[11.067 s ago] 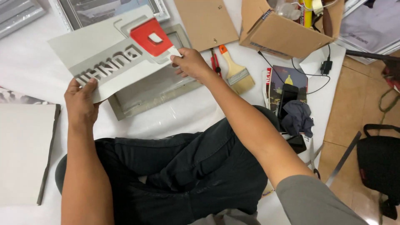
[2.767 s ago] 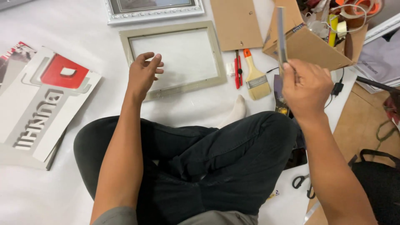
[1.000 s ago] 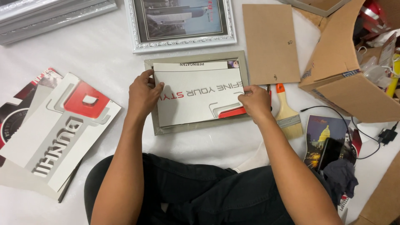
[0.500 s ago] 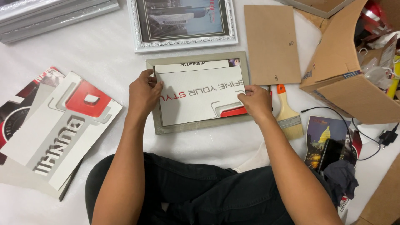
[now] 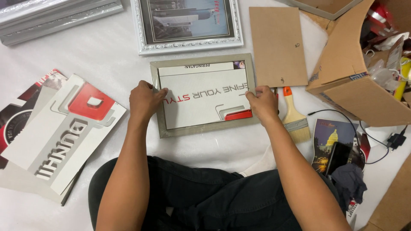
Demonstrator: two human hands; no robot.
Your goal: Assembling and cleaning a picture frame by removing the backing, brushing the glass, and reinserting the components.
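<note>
Since half a second ago, hardly anything has shifted: both hands stay pressed on the printed card (image 5: 201,96), which lies inside the grey picture frame (image 5: 205,128) on the white sheet, just below the ornate silver-framed photo (image 5: 187,21). Left hand (image 5: 144,100) flat on the card's left edge, fingers curled over the frame rim; right hand (image 5: 263,104) pinching the card's lower right corner; card white, upside-down lettering, red block at that corner. Right of the frame: open cardboard box (image 5: 359,85) holding mixed clutter, partly hidden; brown backing board (image 5: 277,45) and paintbrush (image 5: 293,117) beside it.

Both hands (image 5: 205,100) on framed white card (image 5: 201,100)
</note>
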